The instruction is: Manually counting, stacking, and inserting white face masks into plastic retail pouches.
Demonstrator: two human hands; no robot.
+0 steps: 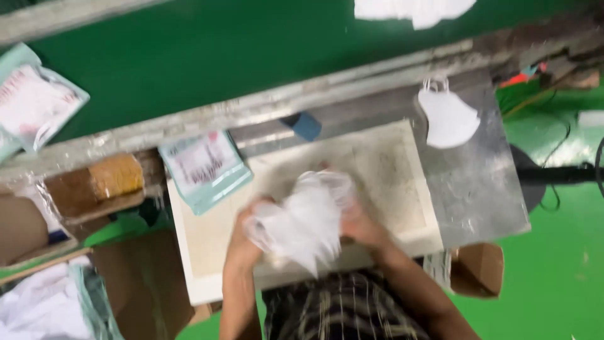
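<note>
From the head camera, both hands grip one blurred bundle of white face masks (306, 221) over a cream, stained work board (390, 170). The left hand (246, 234) is closed on the bundle's left side, and the right hand (360, 221) is clamped on its right side. How many masks the bundle holds cannot be counted. One single white mask (448, 118) lies apart on the grey metal plate (478, 189). Two teal-edged printed pouches show: one (204, 167) just beside the board's left corner, another (34, 101) on the green conveyor belt (207, 56).
</note>
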